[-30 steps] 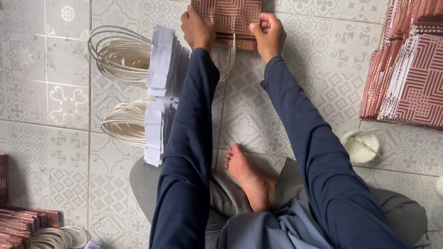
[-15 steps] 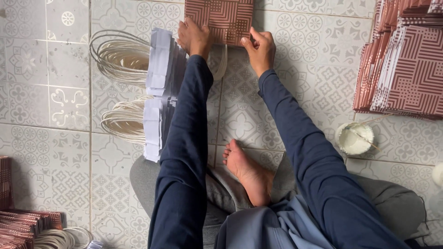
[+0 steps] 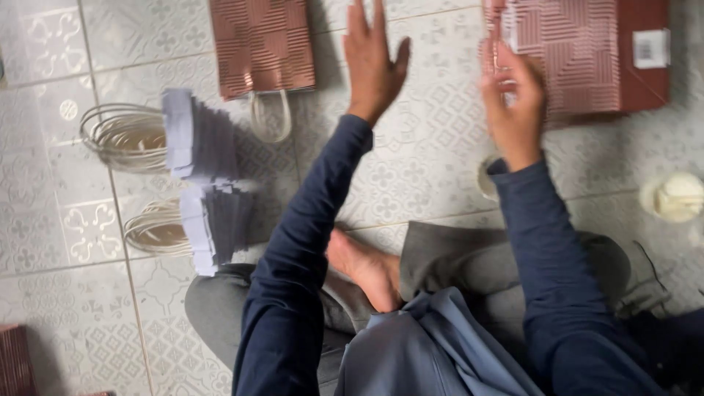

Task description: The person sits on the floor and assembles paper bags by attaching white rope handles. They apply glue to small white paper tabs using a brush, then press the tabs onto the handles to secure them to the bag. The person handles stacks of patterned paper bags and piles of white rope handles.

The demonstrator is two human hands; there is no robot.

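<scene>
On patterned grey floor tiles (image 3: 440, 147) | left hand (image 3: 374, 62) spread, empty | right hand (image 3: 513, 103) grip unclear, blurred, at bag stack (image 3: 579, 59)

Matt patterned paper bag (image 3: 262, 45) with cord handles, glossy embossed floor tiles (image 3: 433, 161), soft cloth sleeves (image 3: 301, 242).

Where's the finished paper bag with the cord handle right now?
In the head view the paper bag lies flat on the tiled floor at top centre-left, just left of the open left hand, above the white card stacks.
</scene>
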